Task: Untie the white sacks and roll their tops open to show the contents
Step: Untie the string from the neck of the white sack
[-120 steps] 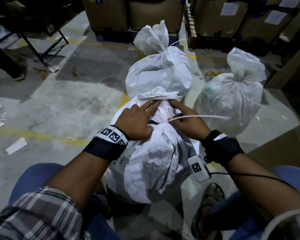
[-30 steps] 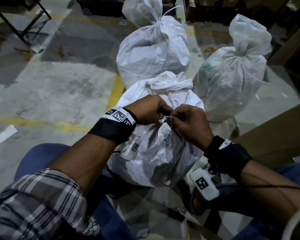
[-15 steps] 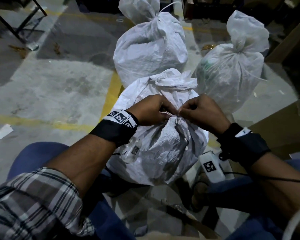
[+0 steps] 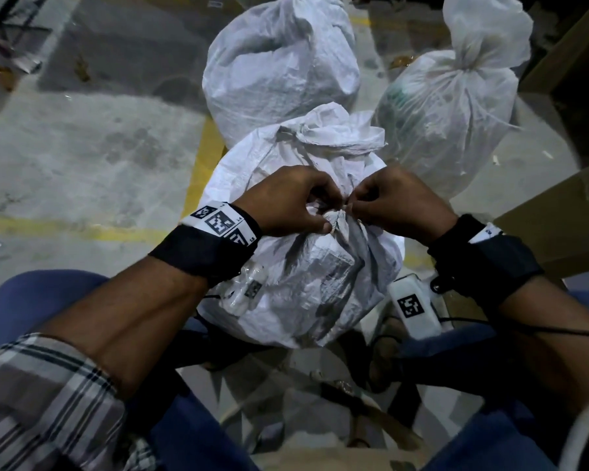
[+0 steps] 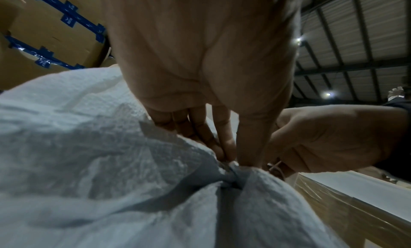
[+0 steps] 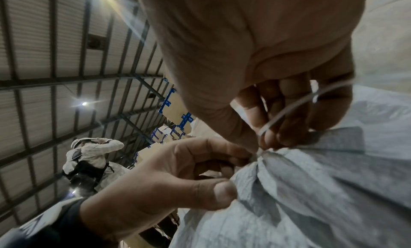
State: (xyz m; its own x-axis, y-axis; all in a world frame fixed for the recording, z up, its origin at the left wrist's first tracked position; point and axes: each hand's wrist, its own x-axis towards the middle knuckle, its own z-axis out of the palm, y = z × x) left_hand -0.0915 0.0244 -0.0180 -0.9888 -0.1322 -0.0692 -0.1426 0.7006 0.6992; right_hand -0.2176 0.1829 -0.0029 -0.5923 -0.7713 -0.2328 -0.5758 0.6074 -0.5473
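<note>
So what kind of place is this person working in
Most likely a warehouse. Stacked cardboard cartons with blue tape, a corrugated metal roof on steel beams, and a concrete floor with painted yellow lines surround the tied white sacks.

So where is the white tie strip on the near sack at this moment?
In the right wrist view the white tie strip loops through the right hand, running down to the sack's cinched neck, where the left hand also pinches.
</note>
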